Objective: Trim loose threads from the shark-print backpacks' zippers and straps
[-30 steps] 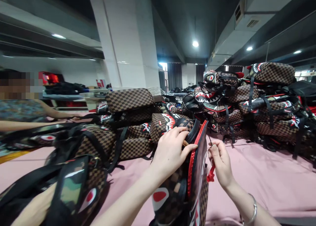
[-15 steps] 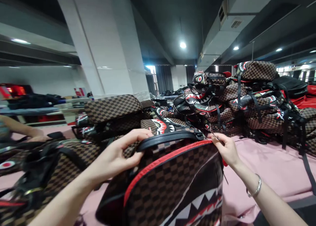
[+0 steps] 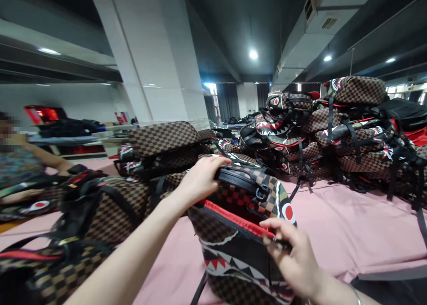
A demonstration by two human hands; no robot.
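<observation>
A brown checkered backpack (image 3: 233, 247) with a shark-mouth print and red zipper trim stands on the pink table (image 3: 350, 225) in front of me. My left hand (image 3: 200, 180) is closed over its top, beside the black carry handle (image 3: 243, 180). My right hand (image 3: 293, 258) pinches the near red-trimmed edge of the bag's opening, low in the view. The bag's mouth gapes open between my two hands, showing a red checkered lining.
More checkered backpacks lie in a pile at the left (image 3: 100, 211) and in a tall heap at the back right (image 3: 333, 131). Another person (image 3: 20, 162) works at the far left. A white pillar (image 3: 153, 65) rises behind the table.
The backpack has been turned so its open top faces me. My right hand has dropped from the far top corner to the near edge. My left hand stays at the top handle.
</observation>
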